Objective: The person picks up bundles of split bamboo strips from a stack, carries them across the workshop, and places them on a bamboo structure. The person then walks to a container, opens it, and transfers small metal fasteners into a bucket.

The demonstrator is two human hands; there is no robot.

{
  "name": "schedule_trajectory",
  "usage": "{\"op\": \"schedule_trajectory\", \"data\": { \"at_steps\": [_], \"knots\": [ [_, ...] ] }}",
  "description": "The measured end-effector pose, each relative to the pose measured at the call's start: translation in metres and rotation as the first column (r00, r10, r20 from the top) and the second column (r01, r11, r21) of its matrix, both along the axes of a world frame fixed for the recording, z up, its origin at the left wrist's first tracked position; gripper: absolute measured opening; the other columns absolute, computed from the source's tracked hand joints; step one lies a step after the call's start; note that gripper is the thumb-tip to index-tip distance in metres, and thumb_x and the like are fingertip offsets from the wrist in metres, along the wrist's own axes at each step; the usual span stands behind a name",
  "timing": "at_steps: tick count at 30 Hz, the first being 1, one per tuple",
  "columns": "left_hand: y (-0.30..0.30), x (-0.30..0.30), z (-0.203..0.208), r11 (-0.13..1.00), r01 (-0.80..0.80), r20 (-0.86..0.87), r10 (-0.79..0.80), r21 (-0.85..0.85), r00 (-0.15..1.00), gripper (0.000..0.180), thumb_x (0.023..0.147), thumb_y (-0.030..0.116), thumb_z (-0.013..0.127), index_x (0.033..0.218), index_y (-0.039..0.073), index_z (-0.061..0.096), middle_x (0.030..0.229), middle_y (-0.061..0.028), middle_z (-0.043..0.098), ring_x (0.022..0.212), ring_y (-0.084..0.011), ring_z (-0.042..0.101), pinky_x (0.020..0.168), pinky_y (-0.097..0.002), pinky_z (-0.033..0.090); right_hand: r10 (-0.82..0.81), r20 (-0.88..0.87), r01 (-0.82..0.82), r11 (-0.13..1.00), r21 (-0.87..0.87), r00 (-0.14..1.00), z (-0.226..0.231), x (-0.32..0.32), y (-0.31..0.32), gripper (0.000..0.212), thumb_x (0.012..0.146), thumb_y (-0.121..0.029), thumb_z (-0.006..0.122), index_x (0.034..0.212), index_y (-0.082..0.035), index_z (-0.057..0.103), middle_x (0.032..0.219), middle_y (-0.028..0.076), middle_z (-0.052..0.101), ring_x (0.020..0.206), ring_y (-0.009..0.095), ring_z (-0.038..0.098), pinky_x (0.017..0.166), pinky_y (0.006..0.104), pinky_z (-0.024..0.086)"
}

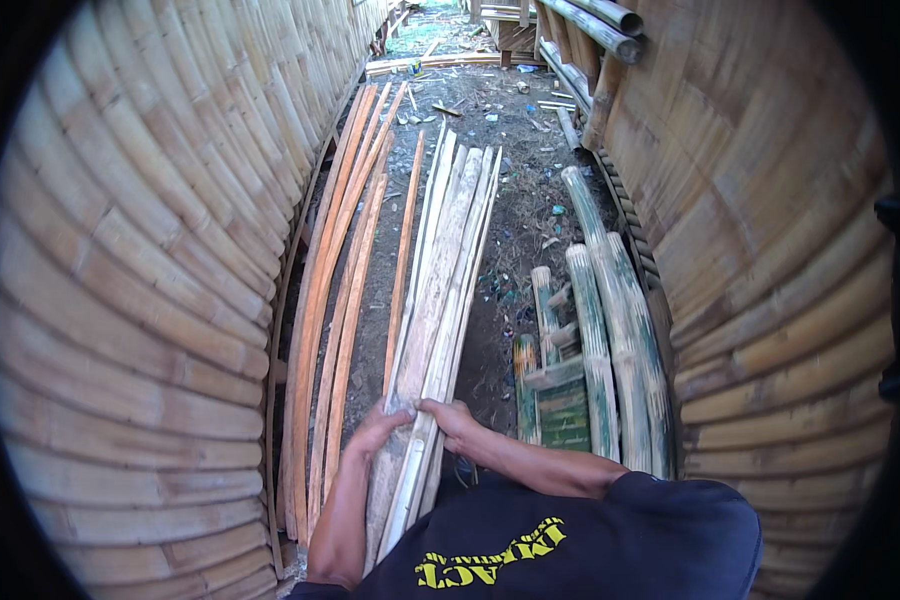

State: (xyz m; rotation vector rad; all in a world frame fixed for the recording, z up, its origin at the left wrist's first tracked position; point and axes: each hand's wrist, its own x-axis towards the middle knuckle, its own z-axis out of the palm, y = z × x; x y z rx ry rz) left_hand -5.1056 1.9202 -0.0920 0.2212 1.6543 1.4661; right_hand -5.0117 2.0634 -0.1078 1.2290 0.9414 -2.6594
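A bundle of long pale strips (448, 270) lies between the two hands, in front of the person's dark shirt (580, 540) and near the middle of the passage. Its long axis runs lengthwise along the passage: the far end points away from the person and slightly to the right, while the near end comes back to the body, beside the left forearm, where the shirt hides part of it. The strips lie nearly parallel, and their far tips are uneven.

The left hand (378, 430) grips the bundle's left edge, thumb on top; the right hand (452, 422) grips the right edge opposite, thumb also on top. The fingers beneath are hidden. Whether the far end touches the ground (515, 110) cannot be told.

To the left, orange-brown boards (320, 270) run roughly the same way, beside the left bamboo wall (140, 300). To the right, green-and-tan bamboo poles (625, 340) lie near the right bamboo wall (780, 300), pointing away and leftward.
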Motion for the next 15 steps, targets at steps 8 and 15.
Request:
{"op": "schedule_trajectory", "data": {
  "at_steps": [8, 15],
  "knots": [
    [0.182, -0.296, 0.02, 0.999, 0.051, -0.017, -0.051, 0.007, 0.999, 0.051, 0.083, 0.019, 0.076, 0.127, 0.001, 0.058, 0.114, -0.0078, 0.068, 0.107, -0.0175, 0.063, 0.096, -0.0318, 0.047, 0.082, 0.021, -0.081, 0.994, -0.071, 0.996, 0.024, -0.295, 0.192, 0.042, 0.091, -0.005, 0.064, 0.126, 0.015, 0.053, 0.111, 0.023, 0.067, 0.098, 0.034, 0.071, 0.084, 0.0475, 0.061],
    [0.363, -0.535, 0.079, 1.0, -0.014, -0.019, 0.015, 0.024, 1.0, 0.055, 0.082, 0.015, 0.077, 0.13, 0.0, 0.056, 0.116, -0.0087, 0.067, 0.107, -0.018, 0.063, 0.097, -0.0315, 0.047, -0.057, -0.018, 0.055, 0.994, -0.09, 0.998, 0.086, -0.536, 0.363, 0.036, 0.089, -0.004, 0.066, 0.117, 0.017, 0.058, 0.104, 0.025, 0.068, 0.089, 0.034, 0.072, 0.075, 0.047, 0.064]
  ]
}}
